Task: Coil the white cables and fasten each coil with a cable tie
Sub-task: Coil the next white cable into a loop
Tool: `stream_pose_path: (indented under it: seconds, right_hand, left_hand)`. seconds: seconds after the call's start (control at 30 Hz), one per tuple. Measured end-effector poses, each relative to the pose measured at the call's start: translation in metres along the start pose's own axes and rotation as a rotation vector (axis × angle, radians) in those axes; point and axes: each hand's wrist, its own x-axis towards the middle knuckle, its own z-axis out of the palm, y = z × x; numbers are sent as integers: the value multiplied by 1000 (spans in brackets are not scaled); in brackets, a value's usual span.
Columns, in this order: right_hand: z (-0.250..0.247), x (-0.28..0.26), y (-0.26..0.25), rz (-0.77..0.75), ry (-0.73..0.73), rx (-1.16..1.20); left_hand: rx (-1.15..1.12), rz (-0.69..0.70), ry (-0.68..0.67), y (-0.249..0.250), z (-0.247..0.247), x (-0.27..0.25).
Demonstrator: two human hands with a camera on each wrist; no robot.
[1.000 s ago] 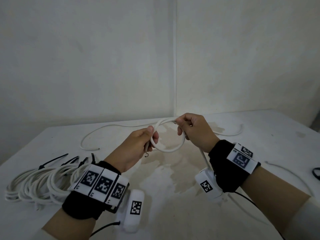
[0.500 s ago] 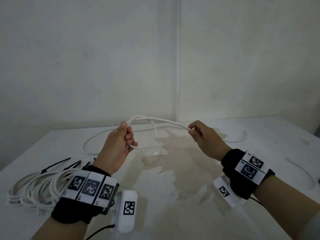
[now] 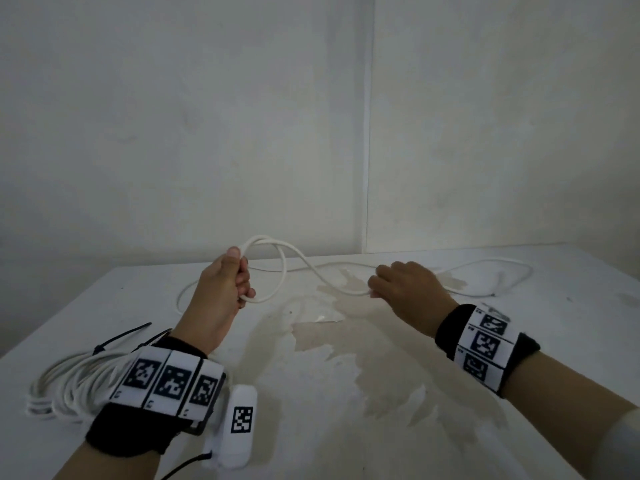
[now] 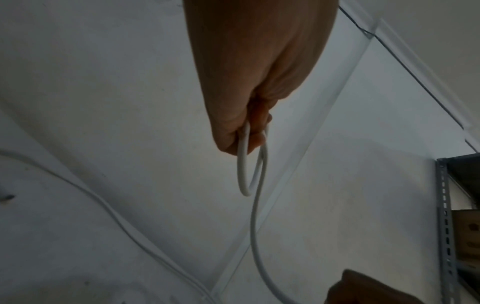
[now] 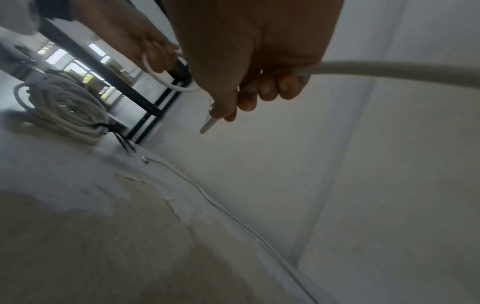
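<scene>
The head camera looks down from above and behind both hands at the counter [image 3: 450, 427] and wall. Each wrist camera sits very close under its own hand, looking past the fingers [image 4: 255, 139]. All three views share the white cable [image 3: 284, 271].

— What can't you make out here?
— The left hand [image 3: 221, 289] closes over the start of the white cable [image 3: 284, 271], so the strands inside the fist are hidden. The right hand [image 3: 405, 289] covers its stretch too.
— And the bundle?
— The coiled cables [image 3: 69, 386] disappear partly behind the left wristband [image 3: 166, 382]. The black cable ties [image 3: 121, 337] are too blurred to count.
— The wrist views?
— The right wrist view cuts the cable off at its right edge.
</scene>
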Motion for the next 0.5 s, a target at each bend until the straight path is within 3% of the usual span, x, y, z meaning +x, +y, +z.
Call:
stream_pose_path:
  seconds: [0.1, 0.27, 0.4, 0.5]
  right_hand:
    - [-3, 9, -17, -142, 102, 18]
    - [-11, 24, -48, -248, 202, 120]
    - [-20, 37, -63, -233, 294, 231]
    - [-22, 41, -63, -139, 333, 371]
  left_hand:
    - [48, 19, -20, 0, 7, 0]
    - [179, 38, -77, -5, 26, -6]
    - [257, 53, -177, -9, 42, -21]
    - [349, 110, -267, -11, 48, -29]
